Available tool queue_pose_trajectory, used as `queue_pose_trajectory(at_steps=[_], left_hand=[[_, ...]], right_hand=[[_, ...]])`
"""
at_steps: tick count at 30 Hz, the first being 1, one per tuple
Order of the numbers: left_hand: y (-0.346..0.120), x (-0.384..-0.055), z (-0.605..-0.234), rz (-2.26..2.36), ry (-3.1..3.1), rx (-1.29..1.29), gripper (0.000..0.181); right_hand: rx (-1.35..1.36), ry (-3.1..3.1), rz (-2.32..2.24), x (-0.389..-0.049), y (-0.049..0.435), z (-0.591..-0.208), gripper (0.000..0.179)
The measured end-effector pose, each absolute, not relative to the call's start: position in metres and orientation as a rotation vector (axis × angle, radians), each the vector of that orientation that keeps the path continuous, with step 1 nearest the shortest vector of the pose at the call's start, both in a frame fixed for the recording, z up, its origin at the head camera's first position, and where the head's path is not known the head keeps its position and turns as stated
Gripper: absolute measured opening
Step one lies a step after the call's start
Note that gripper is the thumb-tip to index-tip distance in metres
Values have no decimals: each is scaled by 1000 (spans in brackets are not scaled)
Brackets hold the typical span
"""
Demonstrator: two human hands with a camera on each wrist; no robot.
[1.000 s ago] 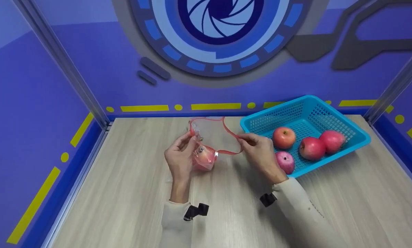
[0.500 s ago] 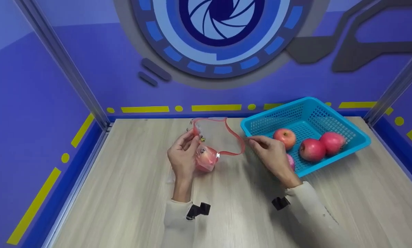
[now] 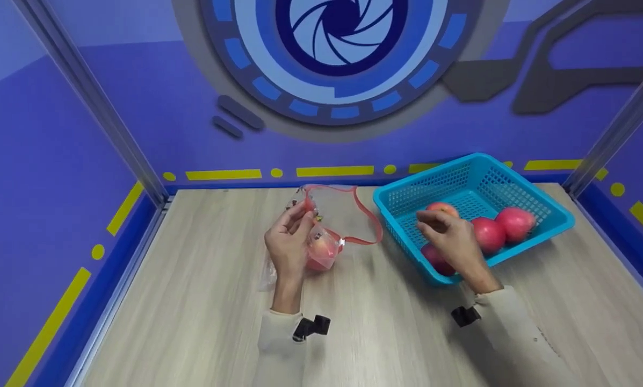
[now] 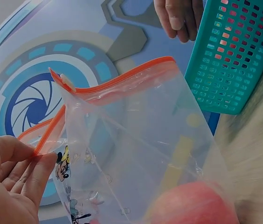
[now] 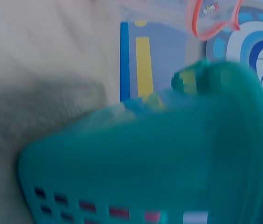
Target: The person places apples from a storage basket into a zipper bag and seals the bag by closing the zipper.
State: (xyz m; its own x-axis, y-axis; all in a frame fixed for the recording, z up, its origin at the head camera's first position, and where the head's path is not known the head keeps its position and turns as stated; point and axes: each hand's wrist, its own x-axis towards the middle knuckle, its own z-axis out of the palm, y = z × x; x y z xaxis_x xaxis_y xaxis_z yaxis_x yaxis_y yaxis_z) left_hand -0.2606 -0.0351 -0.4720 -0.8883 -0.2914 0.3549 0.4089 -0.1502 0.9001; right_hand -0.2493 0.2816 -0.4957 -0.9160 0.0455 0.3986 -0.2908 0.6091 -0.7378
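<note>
My left hand (image 3: 289, 244) pinches the red zip edge of a clear zip bag (image 4: 122, 144) between thumb and fingers. The bag's mouth gapes wide, with a white slider (image 3: 342, 242) on the zip and cartoon prints on the plastic. Inside, at the bottom, lies a red apple (image 4: 192, 205). Over the near left part of a blue plastic basket (image 3: 560, 223) hovers my right hand (image 3: 455, 242), fingers loosely bent, nothing visible between them. Below and around it sit apples, including one red apple (image 3: 488, 235), partly covered by the hand.
Another red apple (image 3: 515, 223) lies at the basket's right, and a paler apple (image 3: 442, 207) shows behind my right hand. A dark red apple (image 3: 434, 259) is at the near left corner. The wooden table (image 3: 192, 322) meets a blue printed wall (image 3: 300, 153) behind.
My right hand has let go of the bag's zip edge and moved right, over the basket. My left hand keeps its pinch on the bag, nearly in place.
</note>
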Motion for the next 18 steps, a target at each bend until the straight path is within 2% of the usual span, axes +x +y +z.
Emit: queue_pose_trajectory(at_steps=[11,18], left_hand=[[-39,-260,-474,-2044,-1700,-127,26],[-39,-259,-474,-2071,-1687,-100,27]], right_hand=[[218,-2805,1121,-240,316,-492,66],[348,-2898,1045,-240,326,-494,68]])
